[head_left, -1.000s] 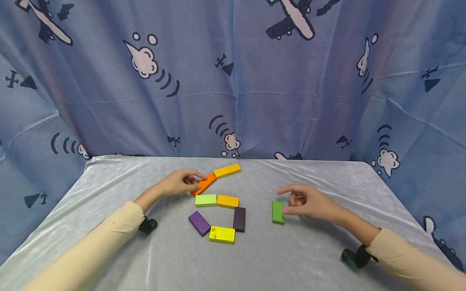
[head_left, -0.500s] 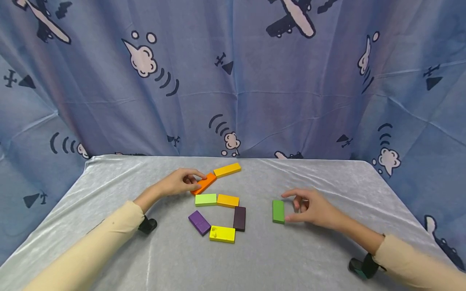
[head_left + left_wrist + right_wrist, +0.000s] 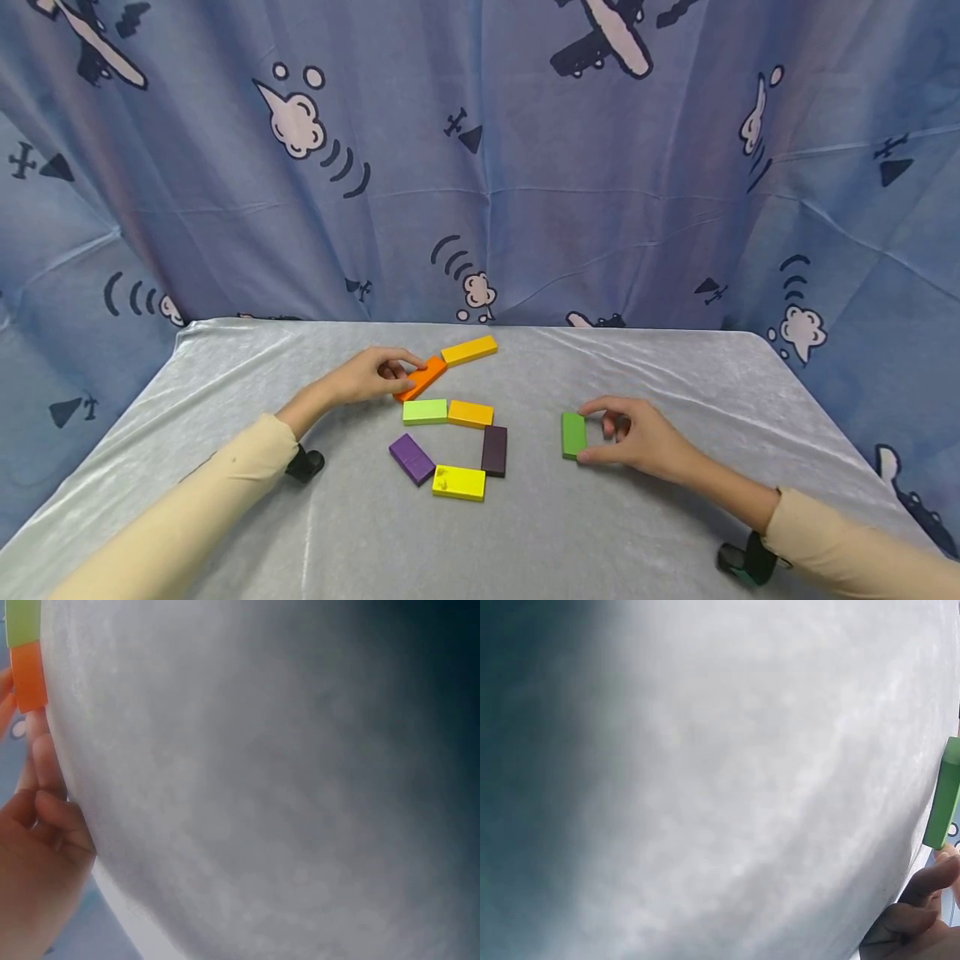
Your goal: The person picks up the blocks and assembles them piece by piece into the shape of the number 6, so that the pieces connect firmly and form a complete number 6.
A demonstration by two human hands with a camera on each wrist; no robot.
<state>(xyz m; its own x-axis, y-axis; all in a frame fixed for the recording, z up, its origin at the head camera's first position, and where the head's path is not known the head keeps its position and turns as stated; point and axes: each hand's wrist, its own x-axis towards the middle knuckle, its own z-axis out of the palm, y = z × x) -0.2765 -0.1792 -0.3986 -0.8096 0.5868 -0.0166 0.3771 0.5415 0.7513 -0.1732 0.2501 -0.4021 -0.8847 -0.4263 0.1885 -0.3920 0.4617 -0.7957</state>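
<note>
In the head view my left hand (image 3: 372, 375) pinches an orange block (image 3: 426, 377) between thumb and forefinger. Its upper end meets a yellow-orange block (image 3: 469, 350), and its lower end lies close to a light green block (image 3: 424, 412). To the right, my right hand (image 3: 642, 436) holds a darker green block (image 3: 573, 436) lengthwise, forefinger at the far end and thumb at the near end. The left wrist view catches the orange block (image 3: 28, 677) at its left edge with fingertips against it. At the right edge of the right wrist view stands the green block (image 3: 943, 795) above curled fingers.
A second yellow-orange block (image 3: 471, 414), a dark purple block (image 3: 494, 451), a bright yellow block (image 3: 459, 482) and a violet block (image 3: 412, 459) form a loose ring with the light green one. They lie on a grey cloth-covered table (image 3: 322, 517). A blue patterned curtain (image 3: 405, 167) hangs behind.
My right hand first drew back slightly from the green block, then came in with forefinger and thumb at its two ends. The left hand and the other blocks stay put.
</note>
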